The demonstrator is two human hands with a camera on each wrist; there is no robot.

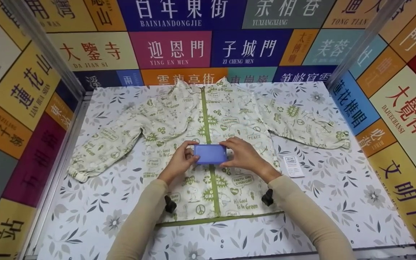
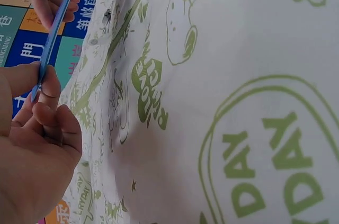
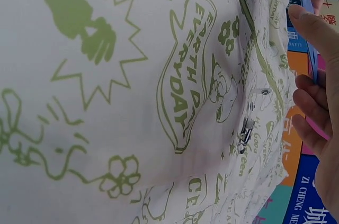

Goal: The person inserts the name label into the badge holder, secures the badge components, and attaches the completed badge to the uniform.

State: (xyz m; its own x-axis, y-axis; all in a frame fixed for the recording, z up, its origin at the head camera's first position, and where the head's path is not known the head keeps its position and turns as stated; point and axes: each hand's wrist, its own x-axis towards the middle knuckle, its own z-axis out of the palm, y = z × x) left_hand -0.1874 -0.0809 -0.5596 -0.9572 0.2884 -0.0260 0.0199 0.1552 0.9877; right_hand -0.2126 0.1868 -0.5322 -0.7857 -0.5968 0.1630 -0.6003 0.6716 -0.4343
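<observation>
A thin, flat blue rectangular card (image 1: 211, 154) is held level between both hands, above the front of a white jacket with green print (image 1: 244, 187). My left hand (image 1: 182, 159) pinches its left end between thumb and fingers. At the other end, my right hand (image 1: 244, 153) grips the edge with thumb and fingertips. Seen edge-on in the left wrist view, the blue card (image 2: 53, 41) looks slim and faintly bowed. Beneath it lies the jacket, spread flat, its sleeves out to both sides and a green strip (image 1: 207, 124) running down the middle.
A small white printed tag (image 1: 293, 167) lies right of the jacket on the table, whose cover has a grey leaf pattern (image 1: 114, 222). Panels with colourful Chinese place names (image 1: 175, 48) wall the table at the back and both sides.
</observation>
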